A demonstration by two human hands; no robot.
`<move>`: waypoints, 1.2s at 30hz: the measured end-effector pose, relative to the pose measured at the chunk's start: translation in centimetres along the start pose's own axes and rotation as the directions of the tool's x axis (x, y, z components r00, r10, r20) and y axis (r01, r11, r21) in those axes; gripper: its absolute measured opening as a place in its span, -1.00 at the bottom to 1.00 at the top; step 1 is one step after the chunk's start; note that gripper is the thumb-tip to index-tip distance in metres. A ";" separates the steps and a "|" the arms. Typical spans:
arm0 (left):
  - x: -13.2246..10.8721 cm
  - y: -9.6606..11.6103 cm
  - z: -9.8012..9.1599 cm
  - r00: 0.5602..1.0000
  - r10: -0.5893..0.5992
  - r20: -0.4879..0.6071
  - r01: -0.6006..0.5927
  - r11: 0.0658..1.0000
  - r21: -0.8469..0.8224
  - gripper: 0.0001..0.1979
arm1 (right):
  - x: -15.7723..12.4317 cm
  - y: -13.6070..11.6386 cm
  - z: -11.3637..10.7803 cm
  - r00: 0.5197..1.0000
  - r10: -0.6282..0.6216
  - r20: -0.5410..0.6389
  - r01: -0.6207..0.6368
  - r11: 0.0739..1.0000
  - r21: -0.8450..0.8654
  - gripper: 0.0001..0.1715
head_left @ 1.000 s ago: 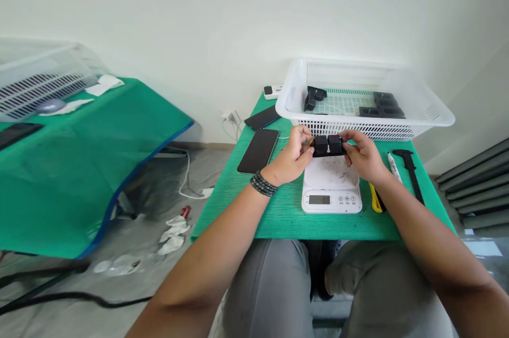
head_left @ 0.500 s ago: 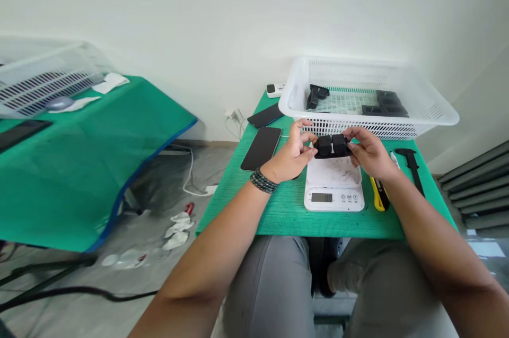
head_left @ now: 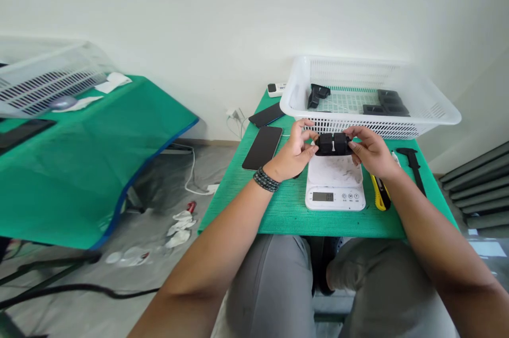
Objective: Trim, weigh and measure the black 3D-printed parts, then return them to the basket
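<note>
A black part with two blocks side by side is held up above the back of a white digital scale. My left hand pinches its left end between thumb and finger, and a beaded bracelet circles that wrist. At the right end, the fingers of my right hand are closed on the same part. The scale's bare, smudged platform shows under the part. Behind my hands, a white basket holds several black parts.
Two dark phones lie left of the scale on the green table. To its right are a yellow cutter and a black caliper. Another green-covered table with a basket stands at the left.
The black part has tilted slightly between my fingers, showing less of its lower edge. Both hands keep their hold, and the view has shifted slightly.
</note>
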State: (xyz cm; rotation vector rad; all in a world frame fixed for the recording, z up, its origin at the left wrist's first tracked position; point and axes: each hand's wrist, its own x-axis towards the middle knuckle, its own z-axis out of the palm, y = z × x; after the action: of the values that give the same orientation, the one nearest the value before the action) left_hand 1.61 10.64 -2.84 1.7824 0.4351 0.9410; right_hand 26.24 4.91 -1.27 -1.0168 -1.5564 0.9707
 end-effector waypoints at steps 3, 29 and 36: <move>0.1 0.0 -0.1 1.000 0.000 0.007 0.000 1.000 -0.029 -0.53 | 0.2 0.6 0.1 0.997 -0.023 -0.069 0.022 1.000 -0.017 -0.73; 0.1 1.6 -0.1 0.987 -0.150 -0.048 0.108 0.866 -0.488 -0.29 | -0.2 1.6 0.5 0.995 -0.088 -0.054 0.086 0.996 -0.037 -0.33; -0.2 1.4 0.0 0.990 -0.143 0.016 0.136 0.895 -0.425 -0.36 | -0.4 0.2 1.0 0.996 -0.017 -0.092 0.009 0.996 -0.084 -0.62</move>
State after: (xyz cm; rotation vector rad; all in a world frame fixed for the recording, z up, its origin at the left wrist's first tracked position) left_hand 1.34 9.97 -1.67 1.3293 0.3313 0.8713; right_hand 25.31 4.53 -1.71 -1.0937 -1.5355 0.8440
